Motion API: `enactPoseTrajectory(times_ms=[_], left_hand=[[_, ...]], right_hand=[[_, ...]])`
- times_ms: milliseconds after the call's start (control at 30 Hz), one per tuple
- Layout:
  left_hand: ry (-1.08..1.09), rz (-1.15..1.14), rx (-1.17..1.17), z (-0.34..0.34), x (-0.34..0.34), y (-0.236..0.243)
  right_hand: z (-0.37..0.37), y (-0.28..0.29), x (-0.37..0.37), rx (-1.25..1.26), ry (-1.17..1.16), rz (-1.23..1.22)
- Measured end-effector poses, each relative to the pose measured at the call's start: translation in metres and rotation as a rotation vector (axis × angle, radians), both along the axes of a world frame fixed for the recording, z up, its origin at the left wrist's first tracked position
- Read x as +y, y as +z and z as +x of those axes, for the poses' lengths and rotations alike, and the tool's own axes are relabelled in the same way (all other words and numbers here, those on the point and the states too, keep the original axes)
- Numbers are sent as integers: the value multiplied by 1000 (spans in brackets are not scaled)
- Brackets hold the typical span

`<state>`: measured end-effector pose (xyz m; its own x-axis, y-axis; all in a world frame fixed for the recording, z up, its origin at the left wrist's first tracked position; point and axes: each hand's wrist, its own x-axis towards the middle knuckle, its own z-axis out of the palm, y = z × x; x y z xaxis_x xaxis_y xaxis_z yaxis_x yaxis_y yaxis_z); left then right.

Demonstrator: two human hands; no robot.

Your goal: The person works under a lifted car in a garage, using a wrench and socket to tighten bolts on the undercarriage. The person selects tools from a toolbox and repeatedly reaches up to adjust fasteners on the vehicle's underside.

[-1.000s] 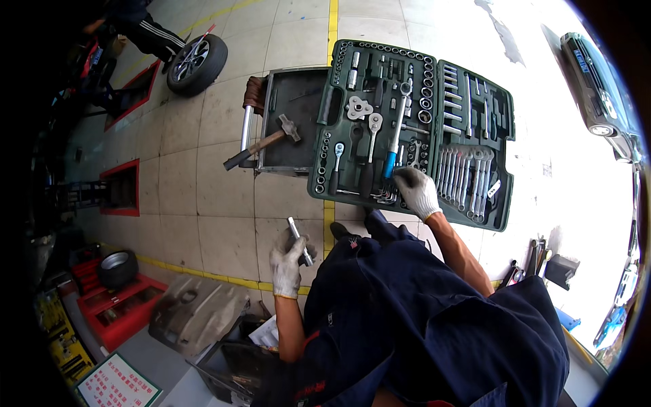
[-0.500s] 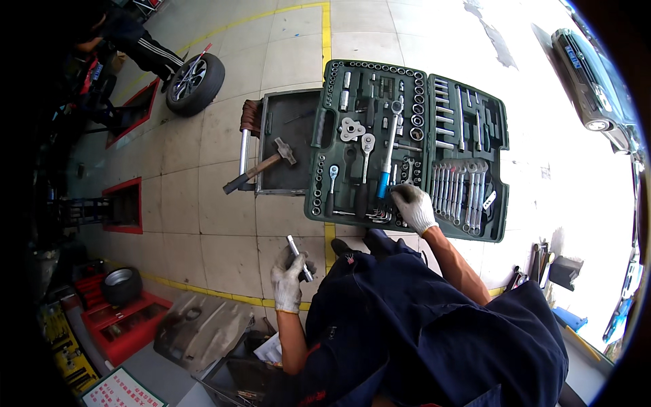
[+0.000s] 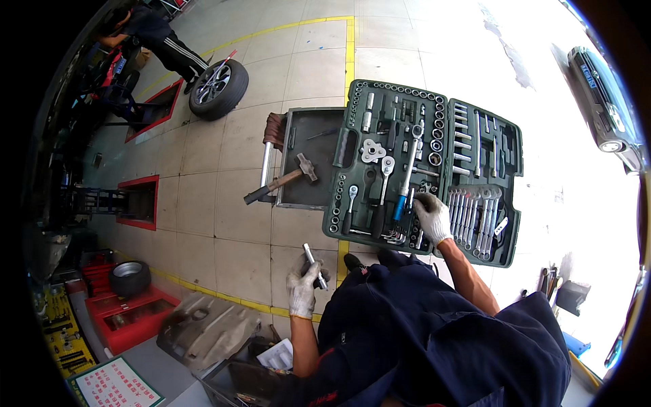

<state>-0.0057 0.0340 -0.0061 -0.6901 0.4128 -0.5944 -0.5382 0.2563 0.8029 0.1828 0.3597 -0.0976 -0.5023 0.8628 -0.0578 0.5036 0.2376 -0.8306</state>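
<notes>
My left hand (image 3: pixel 302 292), in a grey-stained white glove, is closed around a short silver metal rod (image 3: pixel 308 253), perhaps a socket extension. The rod sticks out both above and below the fingers. My right hand (image 3: pixel 432 216), gloved too, is over the lower middle of a dark green socket set case (image 3: pixel 342 197), beside a tool with a blue grip (image 3: pixel 399 207). Its fingers are bent together; whatever lies between them is hidden. Around it in the case are ratchets (image 3: pixel 387 169), hex keys (image 3: pixel 395 237), many sockets and a row of combination spanners (image 3: pixel 469 214).
The open case rests partly over a grey tray cart (image 3: pixel 298 197), where a wooden-handled hammer (image 3: pixel 283 180) lies. A wheel (image 3: pixel 218 89) is on the tiled floor, near another person (image 3: pixel 163 41). Red cabinets (image 3: pixel 132 315) stand lower left; a parked car (image 3: pixel 600 102) is far right.
The whole view has shifted, so the case and cart appear farther right and lower. My left hand still grips the rod, and my right hand stays at the same part of the case.
</notes>
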Motion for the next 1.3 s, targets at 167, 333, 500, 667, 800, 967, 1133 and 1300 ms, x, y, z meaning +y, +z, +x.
enactPoseTrajectory(times_ms=[167, 333, 500, 667, 800, 967, 1133, 1300], left_hand=[[46, 3, -23, 8, -7, -13], [-35, 15, 25, -13, -6, -22], [-146, 23, -21, -15, 12, -1], [-161, 257, 224, -55, 78, -7], [-219, 336, 346, -90, 57, -60], [-201, 131, 322, -198, -91, -71], [120, -197, 405, -280, -275, -81], [476, 28, 203, -337, -349, -75]], right_hand=[[-10, 7, 4, 65, -6, -26], [-31, -17, 7, 268, -100, -53], [-64, 53, -83, 56, 408, -401], [-128, 23, -121, 146, 520, -741], [-168, -8, -114, 72, 370, -401], [-206, -107, -50, -417, -92, 172], [-235, -42, -107, -837, -4, 469], [-271, -27, -134, -917, -17, 498]])
